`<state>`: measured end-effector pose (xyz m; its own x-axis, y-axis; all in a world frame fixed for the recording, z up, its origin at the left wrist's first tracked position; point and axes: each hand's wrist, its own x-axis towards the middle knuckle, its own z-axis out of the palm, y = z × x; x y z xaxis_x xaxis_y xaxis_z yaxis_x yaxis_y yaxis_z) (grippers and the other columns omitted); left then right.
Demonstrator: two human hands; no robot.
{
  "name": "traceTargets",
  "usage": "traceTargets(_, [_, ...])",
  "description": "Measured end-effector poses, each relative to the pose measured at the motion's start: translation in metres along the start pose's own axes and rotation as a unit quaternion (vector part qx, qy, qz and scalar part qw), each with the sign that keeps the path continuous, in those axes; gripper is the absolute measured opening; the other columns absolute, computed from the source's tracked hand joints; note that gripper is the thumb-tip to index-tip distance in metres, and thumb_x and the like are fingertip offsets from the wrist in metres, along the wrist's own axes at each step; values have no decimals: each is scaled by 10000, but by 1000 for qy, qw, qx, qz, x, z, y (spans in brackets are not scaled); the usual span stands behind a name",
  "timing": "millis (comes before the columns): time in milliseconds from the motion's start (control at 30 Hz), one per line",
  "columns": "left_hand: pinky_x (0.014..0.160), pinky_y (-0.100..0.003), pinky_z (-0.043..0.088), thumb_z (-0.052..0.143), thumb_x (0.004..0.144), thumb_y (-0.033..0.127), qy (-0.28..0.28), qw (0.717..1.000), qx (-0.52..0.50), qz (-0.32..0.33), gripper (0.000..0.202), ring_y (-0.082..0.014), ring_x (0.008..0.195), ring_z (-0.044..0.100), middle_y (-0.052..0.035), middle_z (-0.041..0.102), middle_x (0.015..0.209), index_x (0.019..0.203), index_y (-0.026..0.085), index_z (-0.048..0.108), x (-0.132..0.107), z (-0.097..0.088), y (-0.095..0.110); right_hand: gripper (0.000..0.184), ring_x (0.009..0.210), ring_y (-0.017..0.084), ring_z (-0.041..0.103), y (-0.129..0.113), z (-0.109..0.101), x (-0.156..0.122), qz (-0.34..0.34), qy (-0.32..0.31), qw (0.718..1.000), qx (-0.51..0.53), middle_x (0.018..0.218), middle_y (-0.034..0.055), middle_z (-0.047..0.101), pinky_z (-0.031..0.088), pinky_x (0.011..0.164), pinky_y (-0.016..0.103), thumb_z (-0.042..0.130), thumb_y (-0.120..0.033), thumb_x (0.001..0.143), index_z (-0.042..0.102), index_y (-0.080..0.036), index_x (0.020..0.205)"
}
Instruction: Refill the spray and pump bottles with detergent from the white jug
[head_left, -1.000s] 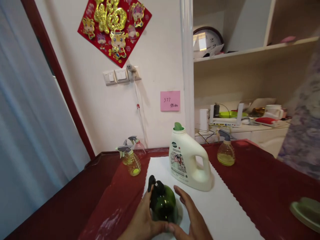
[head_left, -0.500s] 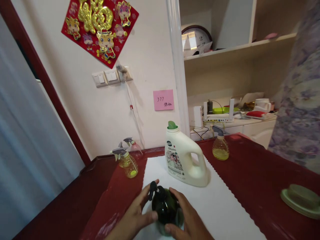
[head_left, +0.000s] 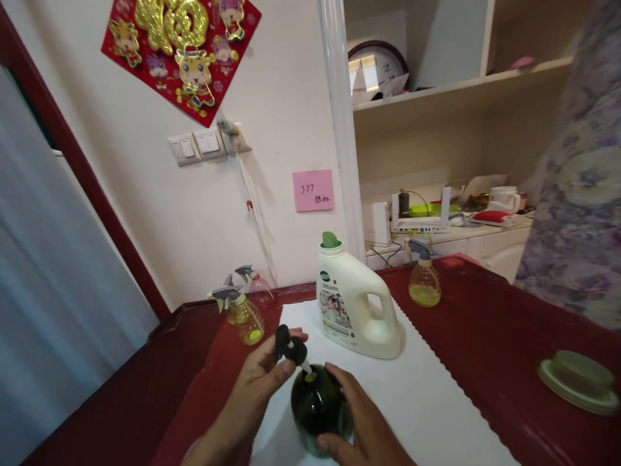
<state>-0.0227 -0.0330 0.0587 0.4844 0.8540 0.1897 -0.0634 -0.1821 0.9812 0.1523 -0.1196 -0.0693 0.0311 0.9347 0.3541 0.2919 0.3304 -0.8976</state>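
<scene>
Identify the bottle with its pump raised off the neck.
The dark green bottle in the right hand: the left hand holds its black pump above the neck. The spray bottles wear grey heads; the pale jug has no pump.

Reads as a home; red festive hanging (head_left: pixel 182 61) above wall switches (head_left: pixel 209 141); pale-blue curtain (head_left: pixel 68 259) left, floral fabric (head_left: pixel 577 175) right; shelves (head_left: pixel 460 85) with round clock (head_left: pixel 392 59); white router (head_left: pixel 421 224), household clutter (head_left: pixel 492 218) below.

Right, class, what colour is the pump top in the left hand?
The pump top is black; the head view shows it.
</scene>
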Motion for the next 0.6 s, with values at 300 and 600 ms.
traceTargets(300, [1088, -524, 447, 867, 631, 644, 71, 996, 24, 39, 599, -392, 1223, 617, -129, 751, 1214, 1066, 237, 803, -3, -4, 37, 889, 1444, 387, 423, -8, -3, -1, 18, -8, 1000, -12, 1559, 200, 454, 311, 1187, 600, 711, -343, 741, 353, -182, 1539])
traceTargets(600, [1005, -461, 539, 887, 613, 613, 116, 992, 12, 51, 605, -400, 1187, 652, -151, 760, 1191, 1028, 182, 796, -10, -6, 39, 886, 1466, 382, 399, -5, -5, -3, 16, -19, 1000, -8, 1584, 191, 432, 292, 1199, 610, 703, -337, 759, 344, -198, 1556])
